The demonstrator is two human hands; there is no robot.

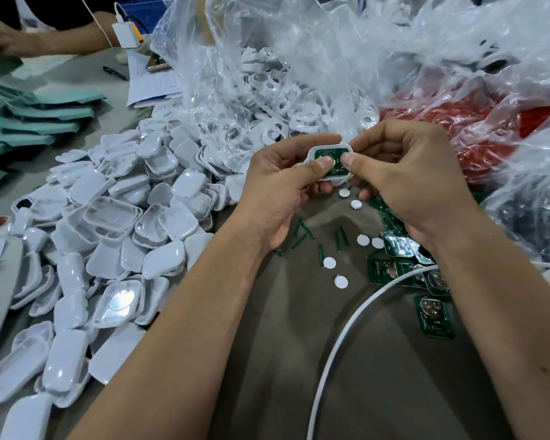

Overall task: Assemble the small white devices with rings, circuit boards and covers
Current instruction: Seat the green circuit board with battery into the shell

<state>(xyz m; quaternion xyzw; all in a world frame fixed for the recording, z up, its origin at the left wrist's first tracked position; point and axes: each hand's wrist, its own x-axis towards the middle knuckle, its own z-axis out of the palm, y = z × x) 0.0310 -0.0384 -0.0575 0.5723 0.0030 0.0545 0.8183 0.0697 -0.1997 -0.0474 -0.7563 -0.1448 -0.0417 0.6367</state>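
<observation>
Nearest the camera, two bare forearms extend from 6 o'clock toward the frame centre, and a white cable (340, 331) curves across the dark work surface (283, 360) between them.

The device (331, 163) sits just above centre, held clear of the surface. It is a small white shell with rounded corners, open face toward the camera, and a green circuit board (338, 171) is seated inside it. A round metallic part shows on the board under the left thumb tip.

The left hand (277, 188) grips the device from 9 o'clock: fingers curled behind the shell, thumb pressed onto the board face. The right hand (404, 176) grips it from 3 o'clock: fingers curled over the top edge, thumb tip on the right part of the board.

Below the hands lie loose white round discs (329, 262) and short green strips (338, 240). At 4 o'clock lies a group of loose green boards (434, 315), some overlapping. From 8 to 10 o'clock spreads a large heap of white covers (108, 236). At 12 o'clock, clear plastic bags (299, 58) hold more white shells (267, 84); a red bag (451, 122) lies at 2 o'clock.
</observation>
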